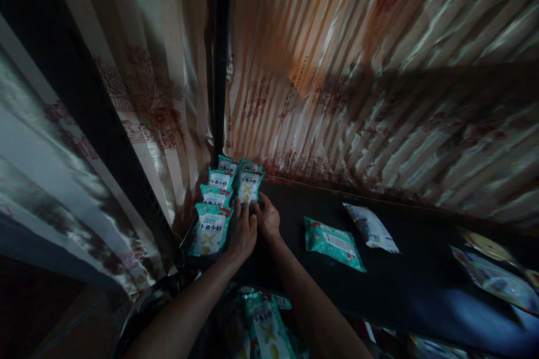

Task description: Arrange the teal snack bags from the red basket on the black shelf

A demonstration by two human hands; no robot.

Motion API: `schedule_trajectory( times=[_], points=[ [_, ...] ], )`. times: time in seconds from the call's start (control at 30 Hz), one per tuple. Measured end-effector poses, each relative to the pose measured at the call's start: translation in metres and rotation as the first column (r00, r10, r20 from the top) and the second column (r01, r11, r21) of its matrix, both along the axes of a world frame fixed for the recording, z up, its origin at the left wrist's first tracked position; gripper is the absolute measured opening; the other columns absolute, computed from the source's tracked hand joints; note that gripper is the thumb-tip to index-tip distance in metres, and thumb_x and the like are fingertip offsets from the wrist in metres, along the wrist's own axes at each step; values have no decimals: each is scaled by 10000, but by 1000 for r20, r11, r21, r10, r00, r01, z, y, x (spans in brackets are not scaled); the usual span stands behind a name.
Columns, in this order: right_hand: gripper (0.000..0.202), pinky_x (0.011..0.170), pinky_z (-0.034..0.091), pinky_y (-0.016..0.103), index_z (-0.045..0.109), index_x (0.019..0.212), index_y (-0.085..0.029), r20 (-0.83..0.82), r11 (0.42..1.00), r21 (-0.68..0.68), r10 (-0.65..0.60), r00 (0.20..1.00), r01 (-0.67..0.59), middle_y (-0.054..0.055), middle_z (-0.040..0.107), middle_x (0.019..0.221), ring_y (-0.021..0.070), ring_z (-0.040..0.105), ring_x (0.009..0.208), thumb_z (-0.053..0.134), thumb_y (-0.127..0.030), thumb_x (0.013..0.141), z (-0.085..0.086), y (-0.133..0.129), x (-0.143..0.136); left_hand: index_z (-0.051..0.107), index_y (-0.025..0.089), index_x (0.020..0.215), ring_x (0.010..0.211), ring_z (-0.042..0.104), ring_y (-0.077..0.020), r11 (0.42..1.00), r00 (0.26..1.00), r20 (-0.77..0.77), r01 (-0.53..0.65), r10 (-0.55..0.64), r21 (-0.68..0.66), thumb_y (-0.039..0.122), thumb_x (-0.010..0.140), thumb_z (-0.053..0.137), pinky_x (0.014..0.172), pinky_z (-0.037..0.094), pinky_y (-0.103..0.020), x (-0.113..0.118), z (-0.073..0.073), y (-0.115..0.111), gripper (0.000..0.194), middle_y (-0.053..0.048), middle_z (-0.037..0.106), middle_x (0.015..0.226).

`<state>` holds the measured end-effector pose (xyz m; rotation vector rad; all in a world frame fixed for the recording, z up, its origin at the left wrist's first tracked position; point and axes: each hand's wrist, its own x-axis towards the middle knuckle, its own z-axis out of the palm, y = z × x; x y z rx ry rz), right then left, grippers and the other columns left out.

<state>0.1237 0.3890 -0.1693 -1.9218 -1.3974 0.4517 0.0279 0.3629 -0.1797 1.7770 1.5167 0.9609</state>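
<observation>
Both my hands are at a teal and white snack bag that stands upright in the right-hand row on a black shelf. My left hand has its fingers at the bag's lower front, and my right hand closes on its lower right edge. Left of my left hand, a matching bag stands at the front of a row of several. One more bag shows partly behind the one in my hands.
On the shelf to the right lie a teal bag, a white and blue packet and another packet. Below the shelf edge are more teal bags. A dark post and striped curtains stand behind.
</observation>
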Motion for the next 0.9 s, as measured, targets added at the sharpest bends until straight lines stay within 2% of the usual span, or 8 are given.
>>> schedule_trajectory(
  times=[0.17, 0.33, 0.6, 0.73, 0.9],
  points=[
    [431, 865, 464, 293, 532, 1242, -220, 13, 1000, -4, 7, 1000, -7, 53, 670, 1103, 187, 623, 995, 493, -358, 836, -4, -2, 1, 414, 89, 1323, 1391, 155, -258, 1000, 1000, 0, 6, -6, -11, 263, 870, 345, 1138, 166, -448, 0, 1, -1, 490, -155, 221, 1499],
    [474, 895, 452, 306, 503, 1273, -188, -7, 998, 59, 5, 1000, -5, 72, 639, 1162, 191, 597, 1037, 500, -334, 822, -7, -1, 2, 408, 63, 1326, 1392, 144, -261, 1000, 1000, -11, 14, -14, -8, 260, 870, 337, 1141, 166, -432, 0, 2, -2, 503, -162, 210, 1502],
    [449, 935, 428, 328, 545, 1246, -206, 49, 1000, 21, 21, 999, -22, 69, 625, 1198, 209, 567, 1094, 522, -325, 813, -6, 1, 1, 442, 121, 1305, 1396, 144, -247, 999, 1000, 25, -3, 2, 46, 259, 860, 356, 1141, 174, -447, 0, -4, -1, 473, -108, 264, 1495],
    [467, 955, 416, 329, 525, 1264, -203, 56, 999, 38, 28, 998, -30, 69, 607, 1226, 211, 554, 1114, 525, -325, 813, -5, -4, 2, 442, 121, 1305, 1398, 134, -241, 999, 1000, 10, 6, -6, 36, 252, 863, 348, 1142, 169, -441, -1, 0, -3, 470, -110, 246, 1501],
    [477, 968, 404, 330, 524, 1259, -131, 98, 999, 41, -10, 995, 6, 110, 603, 1224, 228, 544, 1125, 511, -326, 824, -3, -14, 3, 459, 82, 1287, 1397, 128, -256, 1000, 1000, -18, 20, -20, 16, 242, 860, 354, 1144, 162, -433, -1, 6, -7, 468, -138, 227, 1503]
  ],
)
